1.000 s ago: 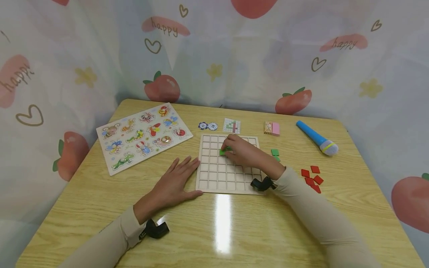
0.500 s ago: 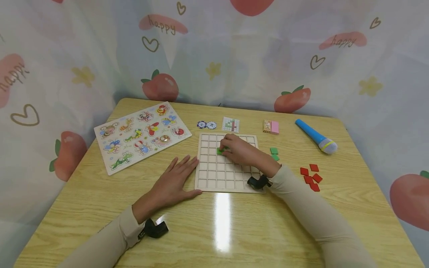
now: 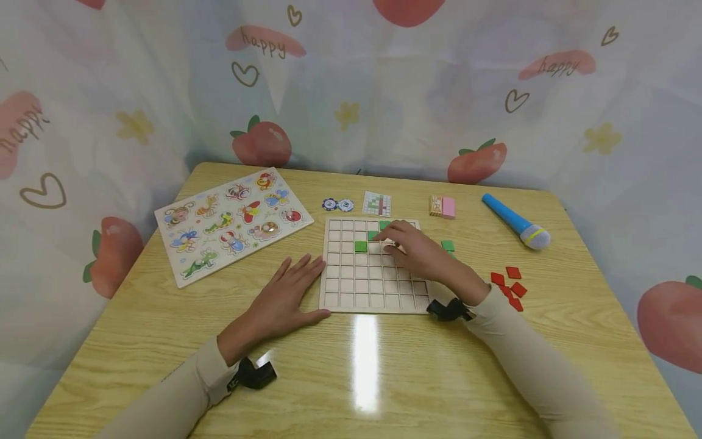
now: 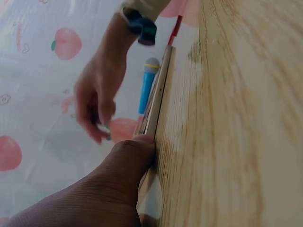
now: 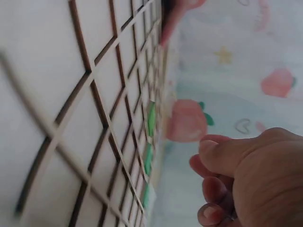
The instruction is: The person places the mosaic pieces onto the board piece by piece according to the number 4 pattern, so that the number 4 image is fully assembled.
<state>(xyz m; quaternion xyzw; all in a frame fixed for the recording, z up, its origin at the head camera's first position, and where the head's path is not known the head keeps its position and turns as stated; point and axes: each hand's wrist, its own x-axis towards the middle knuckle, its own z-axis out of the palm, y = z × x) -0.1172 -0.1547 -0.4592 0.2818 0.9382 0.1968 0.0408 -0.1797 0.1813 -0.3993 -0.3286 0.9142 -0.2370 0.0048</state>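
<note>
A wooden grid board [image 3: 347, 272] lies at the middle of the table, with three green square tiles [image 3: 361, 247] set in a diagonal of its cells. My left hand [image 3: 276, 305] lies spread on the table, fingertips at the board's left edge and thumb [image 4: 130, 153] against its near corner. Over the board's right half hovers my right hand [image 3: 414, 249], fingers loosely bent with thumb and index apart. Nothing shows between those fingers in the right wrist view. More green tiles [image 3: 448, 246] lie right of the board, partly hidden behind the right wrist.
Several red tiles [image 3: 513, 273] lie farther right. A toy microphone [image 3: 510, 218] is at the back right. Behind the board are a pattern card [image 3: 378, 203], two poker chips [image 3: 337, 205] and a small pink box [image 3: 442, 207]. An insect peg puzzle [image 3: 236, 225] occupies the back left.
My right hand has let go of the green tile, which now sits in its cell, and has drawn back to the right. My left hand stays in place.
</note>
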